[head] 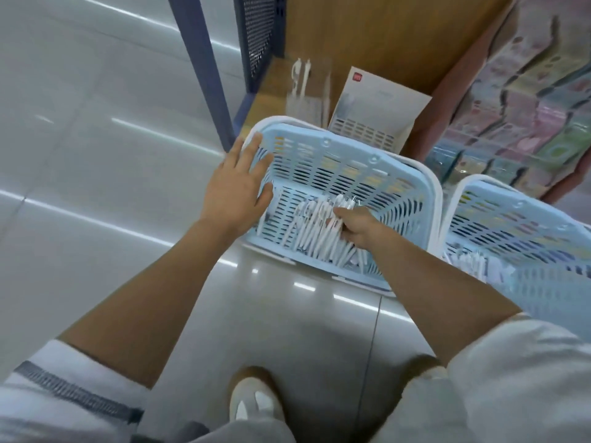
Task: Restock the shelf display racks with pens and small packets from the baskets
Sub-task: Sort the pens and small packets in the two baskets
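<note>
The blue basket (351, 167) stands on the grey floor (96, 155) with the left hand (238, 190) laid against its left corner rim, fingers straight and spread, while inside it the right hand (355, 227) curls round a bunch of the white pens (315, 243) heaped on its bottom.

I see glossy grey floor tiles (96, 155) streaked with light reflections, a blue metal post (200, 65), a wooden back panel (383, 33).
</note>
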### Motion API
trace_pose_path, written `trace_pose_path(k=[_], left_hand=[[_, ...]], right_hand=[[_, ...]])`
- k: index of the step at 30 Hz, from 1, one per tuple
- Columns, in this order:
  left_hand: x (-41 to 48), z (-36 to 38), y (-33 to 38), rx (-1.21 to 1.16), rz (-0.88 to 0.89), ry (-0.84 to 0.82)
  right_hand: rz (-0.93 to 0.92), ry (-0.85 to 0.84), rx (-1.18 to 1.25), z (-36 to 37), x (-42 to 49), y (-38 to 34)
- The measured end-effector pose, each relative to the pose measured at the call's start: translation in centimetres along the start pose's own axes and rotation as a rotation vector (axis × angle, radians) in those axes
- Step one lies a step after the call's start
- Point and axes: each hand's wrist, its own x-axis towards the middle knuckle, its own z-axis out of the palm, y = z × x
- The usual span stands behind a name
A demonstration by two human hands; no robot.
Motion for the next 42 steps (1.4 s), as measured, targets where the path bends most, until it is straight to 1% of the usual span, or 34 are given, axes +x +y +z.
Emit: trace_pose_path(k=[2, 6, 9, 11, 12, 13, 15, 16, 18, 20, 22, 23, 27, 29, 32, 33, 35, 37, 39, 42], left_hand=[[0.0, 0.2, -0.1, -0.014, 0.011, 0.020], [0.0, 0.4, -0.2, -0.074, 0.016, 0.089], [-0.2, 0.4, -0.5, -0.125, 0.020, 0.098], [-0.2, 0.3, -0.9, -0.152, 0.037, 0.093], [-0.1, 0.3, -1.3, -0.156, 0.054, 0.093], [-0.1, 0.3, -1.6, -0.162, 0.070, 0.092], [-0.2, 0.5, -2.1, -0.194, 0.087, 0.091], [-0.3, 0.6, -2.1, -0.215, 0.086, 0.093], [-0.4, 0.8, -2.1, -0.247, 0.082, 0.100], [-0.5, 1.0, -2.0, -0.251, 0.089, 0.105], [-0.5, 0.9, -2.1, -0.245, 0.094, 0.105], [-0.6, 0.9, -2.1, -0.247, 0.094, 0.106], [-0.6, 0.8, -2.0, -0.260, 0.091, 0.115], [-0.5, 0.8, -2.0, -0.261, 0.089, 0.123], [-0.6, 0.9, -2.0, -0.271, 0.087, 0.140], [-0.6, 1.0, -2.0, -0.273, 0.085, 0.144], [-0.7, 1.1, -1.9, -0.278, 0.077, 0.145], [-0.6, 1.0, -1.8, -0.283, 0.071, 0.143], [-0.6, 1.0, -1.9, -0.289, 0.066, 0.141], [-0.5, 1.0, -2.0, -0.301, 0.069, 0.145]], right_hand=[[-0.046, 0.073, -0.154, 0.5, 0.4, 0.3], [-0.175, 0.236, -0.535, 0.9, 0.6, 0.1], [-0.222, 0.297, -0.602, 0.7, 0.2, -0.3], [-0.365, 0.354, -0.583, 0.8, 0.4, -0.5], [-0.456, 0.344, -0.556, 1.3, 0.5, -0.9], [-0.531, 0.285, -0.510, 2.0, 0.5, -1.3], [-0.606, 0.079, -0.446, 4.1, 0.7, -2.1], [-0.631, -0.019, -0.473, 5.4, 0.8, -2.4], [-0.688, -0.162, -0.609, 7.7, 1.5, -2.3], [-0.782, -0.238, -0.833, 9.6, 2.8, -1.6], [-0.874, -0.216, -1.042, 10.3, 3.7, -0.7], [-0.904, -0.178, -1.065, 10.1, 4.0, -0.4], [-0.885, -0.047, -0.941, 8.1, 4.6, 0.4], [-0.929, 0.023, -0.972, 7.1, 4.9, 0.4], [-0.929, 0.130, -1.025, 6.8, 5.2, 0.2], [-0.920, 0.119, -1.003, 7.1, 5.2, 0.0], [-0.875, 0.033, -0.930, 8.4, 5.1, -0.3], [-0.838, -0.010, -0.930, 9.8, 4.9, -0.3], [-0.825, -0.003, -0.969, 10.5, 5.2, 0.0], [-0.809, 0.003, -0.953, 10.4, 5.5, 0.2]])
